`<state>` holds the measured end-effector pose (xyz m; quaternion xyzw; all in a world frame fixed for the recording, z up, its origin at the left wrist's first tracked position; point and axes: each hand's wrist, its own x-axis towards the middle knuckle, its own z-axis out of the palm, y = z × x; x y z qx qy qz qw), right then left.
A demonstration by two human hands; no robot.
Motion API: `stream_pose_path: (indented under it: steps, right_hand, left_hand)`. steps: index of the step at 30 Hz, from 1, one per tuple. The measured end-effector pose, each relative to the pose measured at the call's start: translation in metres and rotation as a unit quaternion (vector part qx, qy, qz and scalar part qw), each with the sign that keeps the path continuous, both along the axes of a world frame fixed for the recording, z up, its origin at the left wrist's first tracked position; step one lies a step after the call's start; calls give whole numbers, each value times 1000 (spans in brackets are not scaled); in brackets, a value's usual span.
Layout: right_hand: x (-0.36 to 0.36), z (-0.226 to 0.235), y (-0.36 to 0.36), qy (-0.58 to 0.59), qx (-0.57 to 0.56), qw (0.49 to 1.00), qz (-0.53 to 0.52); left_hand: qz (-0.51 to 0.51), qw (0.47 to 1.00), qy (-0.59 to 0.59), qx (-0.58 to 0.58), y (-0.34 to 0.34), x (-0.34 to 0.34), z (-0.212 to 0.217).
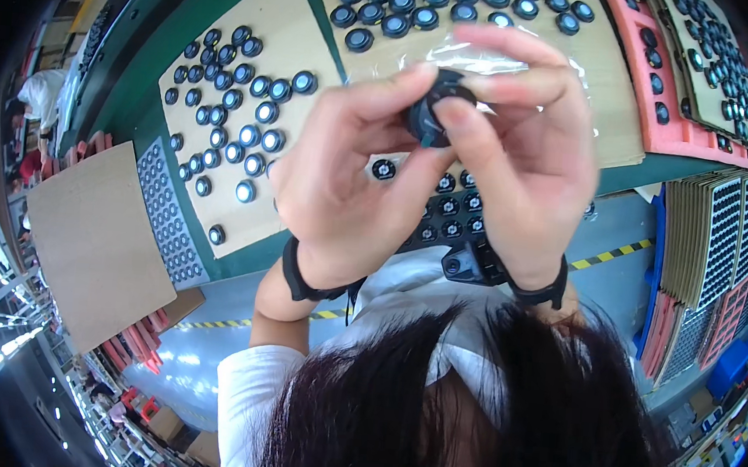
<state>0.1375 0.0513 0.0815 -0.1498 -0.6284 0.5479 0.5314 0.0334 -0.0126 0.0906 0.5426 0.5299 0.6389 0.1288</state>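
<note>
the left hand (343, 178) and the right hand (520, 157) are raised together close under the camera, both pinched on one small round black part (432, 115) that sits between them. the left thumb and forefinger close on its left rim, while the right forefinger presses across its front and the other right fingers curl over its top; a bit of teal shows at its lower edge. the part lies at the fingertips of both hands, neither hand clearly nearer, its flat face turned roughly toward the person. a crumpled clear plastic film (484, 60) shows just behind the fingers. beyond, cardboard sheets (219, 195) on the green table (138, 101) carry rows of like black discs (250, 135), and a pink foam tray (664, 125) lies to the right
</note>
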Motion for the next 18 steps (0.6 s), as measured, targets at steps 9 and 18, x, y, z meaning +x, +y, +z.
stream_pose_path:
  steps: [9,18]
  right_hand:
    - [55,-18,44,-90,-26,977,-189]
    - [93,-29,30,-139,-85,963,-214]
  left_hand:
    - [-223,932,192,-211,91,-17,14]
    - [-102,862,418,-268,252,-52,-84]
